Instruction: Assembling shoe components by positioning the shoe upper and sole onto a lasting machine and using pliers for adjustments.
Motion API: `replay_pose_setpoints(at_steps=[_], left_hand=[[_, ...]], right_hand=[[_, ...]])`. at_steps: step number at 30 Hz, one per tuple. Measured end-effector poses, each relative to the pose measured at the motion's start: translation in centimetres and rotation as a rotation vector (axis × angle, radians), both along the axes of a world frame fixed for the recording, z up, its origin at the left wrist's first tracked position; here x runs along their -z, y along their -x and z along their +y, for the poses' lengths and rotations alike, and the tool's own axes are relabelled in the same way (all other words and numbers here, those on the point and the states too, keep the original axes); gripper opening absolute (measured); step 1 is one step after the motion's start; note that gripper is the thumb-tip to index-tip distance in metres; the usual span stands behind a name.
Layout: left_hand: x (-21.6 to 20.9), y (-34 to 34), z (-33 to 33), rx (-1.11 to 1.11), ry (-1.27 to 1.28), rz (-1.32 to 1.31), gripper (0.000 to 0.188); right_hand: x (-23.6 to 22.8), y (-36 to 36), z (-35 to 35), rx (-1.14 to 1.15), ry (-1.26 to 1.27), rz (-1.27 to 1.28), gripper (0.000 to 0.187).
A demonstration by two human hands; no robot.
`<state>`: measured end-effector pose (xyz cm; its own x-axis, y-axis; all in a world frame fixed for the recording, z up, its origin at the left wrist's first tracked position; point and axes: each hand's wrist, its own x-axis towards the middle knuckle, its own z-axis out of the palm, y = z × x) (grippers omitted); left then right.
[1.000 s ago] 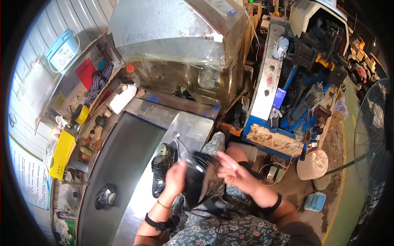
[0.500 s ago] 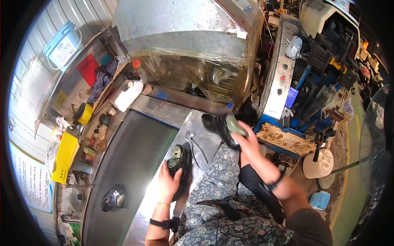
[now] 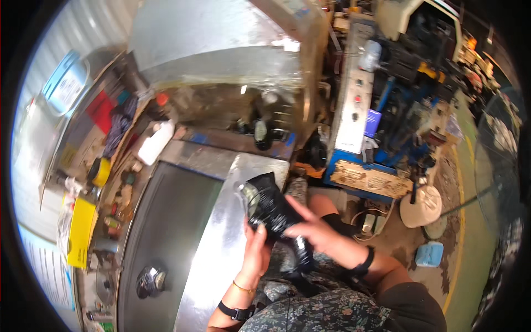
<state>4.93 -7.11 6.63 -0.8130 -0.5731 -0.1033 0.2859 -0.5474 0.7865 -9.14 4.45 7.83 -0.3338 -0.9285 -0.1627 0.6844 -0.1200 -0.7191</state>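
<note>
Cluttered industrial workshop, large sheet-metal hood [image 3: 221, 50] over a steel workbench [image 3: 221, 243], grey control cabinet with buttons [image 3: 354, 105], blue machine frames [image 3: 409, 127], bottles and tins on a side shelf [image 3: 127, 160], painted concrete floor [image 3: 470, 243].

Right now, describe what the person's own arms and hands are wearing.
Both forearms are bare, with no gloves or long sleeves. The left hand has a thin gold bangle at the wrist and a black band further up the forearm. The right hand has a black wristband. A dark floral garment shows below.
</note>
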Motion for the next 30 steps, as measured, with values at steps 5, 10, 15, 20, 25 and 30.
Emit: replay_pose_setpoints(at_steps=[5, 10, 15, 20, 25, 30], left_hand=[[-1.7, -0.8, 2.2, 0.383, 1.07, -0.282, 0.081], [0.3, -4.2, 2.2, 0.529, 1.092, -0.563, 0.058], [1.6, -5.2, 2.3, 0.516, 1.148, -0.711, 0.047], [1.1, -3.7, 3.2, 0.414, 1.207, -0.619, 0.039], [0.8, -2.5, 4.8, 0.412, 1.208, -0.584, 0.038], [0.6, -2.5, 5.9, 0.235, 1.474, -0.442, 0.034]], right_hand=[[-6.2, 12.1, 12.1, 0.449, -0.153, 0.904, 0.084], [-12.3, 26.9, 20.1, 1.009, -0.517, 1.351, 0.08], [-14.7, 37.1, 25.2, 1.025, -1.065, 1.483, 0.075], [-16.1, 39.4, 24.6, 0.752, -1.197, 1.412, 0.08], [-14.7, 37.1, 22.0, 0.633, -1.576, 1.513, 0.091], [-11.1, 35.2, 22.4, 0.874, -1.54, 1.908, 0.083]])
